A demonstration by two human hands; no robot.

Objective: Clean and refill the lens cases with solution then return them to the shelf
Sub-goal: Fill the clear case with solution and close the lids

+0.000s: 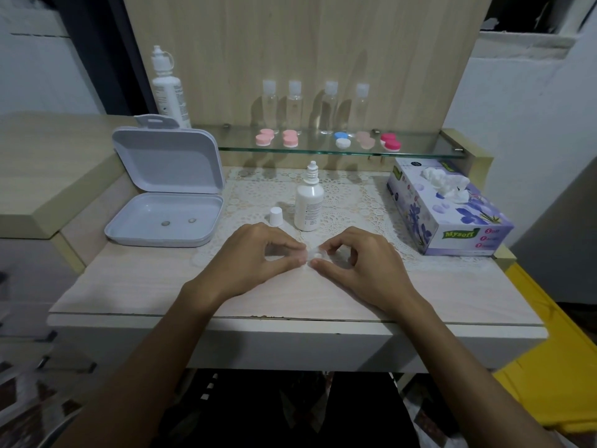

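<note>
My left hand (255,253) and my right hand (358,257) meet at the front of the desk, fingertips curled together. Both pinch a small white lens case (314,252), which the fingers mostly hide. Just behind the hands stands a small white solution bottle (308,202) with its nozzle bare, and its white cap (276,216) sits on the lace mat to the left. On the glass shelf (420,152) lie two pink cases (265,137) (290,138), a blue-and-white case (342,139), a pale pink case (365,140) and a magenta case (390,141).
A white hinged box (155,236) lies open at the left with two small lenses in its tray. A large solution bottle (167,88) stands behind it. Several clear bottles (330,108) line the back of the shelf. A purple tissue box (449,211) sits at the right.
</note>
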